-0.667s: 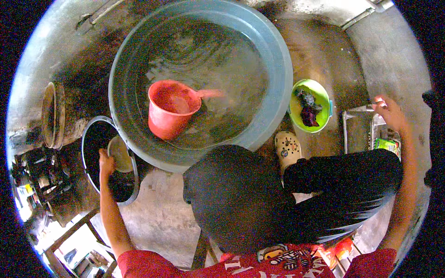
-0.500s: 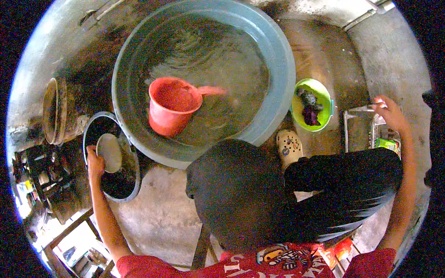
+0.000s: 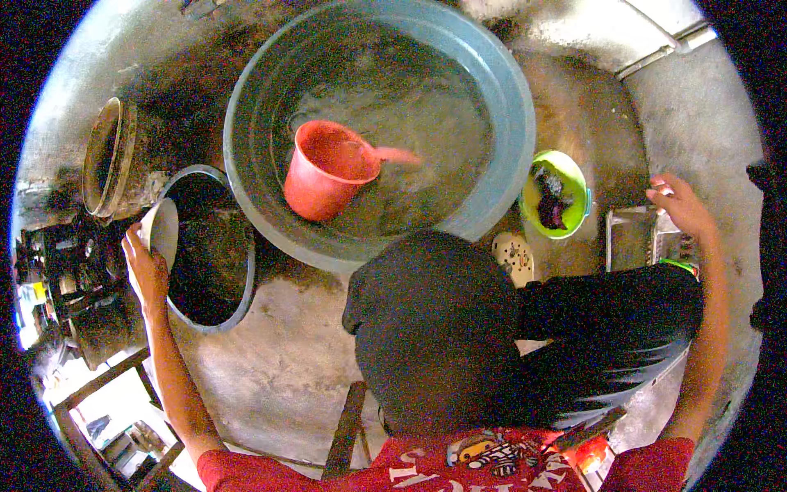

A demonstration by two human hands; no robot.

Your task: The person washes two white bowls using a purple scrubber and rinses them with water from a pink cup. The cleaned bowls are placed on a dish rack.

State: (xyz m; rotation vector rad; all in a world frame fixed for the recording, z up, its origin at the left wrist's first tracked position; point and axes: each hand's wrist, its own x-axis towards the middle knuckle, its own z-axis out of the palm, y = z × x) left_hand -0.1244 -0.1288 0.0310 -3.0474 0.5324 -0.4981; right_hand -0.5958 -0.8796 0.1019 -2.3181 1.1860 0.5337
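My left hand [image 3: 146, 264] grips a pale bowl [image 3: 166, 230] by its outer side. The bowl is tipped on edge at the left rim of a dark oval tub [image 3: 246, 287], its inside facing the tub. On the right, my right hand [image 3: 684, 207] hangs above a metal rack [image 3: 616, 215], fingers loosely bent and apart, with nothing visible in them. A red dipper [image 3: 328, 189] floats in a large blue-grey basin [image 3: 520, 123] of water, its handle pointing right.
A lime-green pail [image 3: 578, 184] with dark cloth and a scouring pad stands right of the basin. Near my bent leg is a cream clog [image 3: 514, 256]. An old round container [image 3: 123, 160] leans at the far left. A wooden frame [image 3: 61, 410] stands lower left.
My left hand has moved the bowl left, from over the dark tub to its rim, and tilted it steeper. My right hand stays near the rack. The whole view has shifted slightly.
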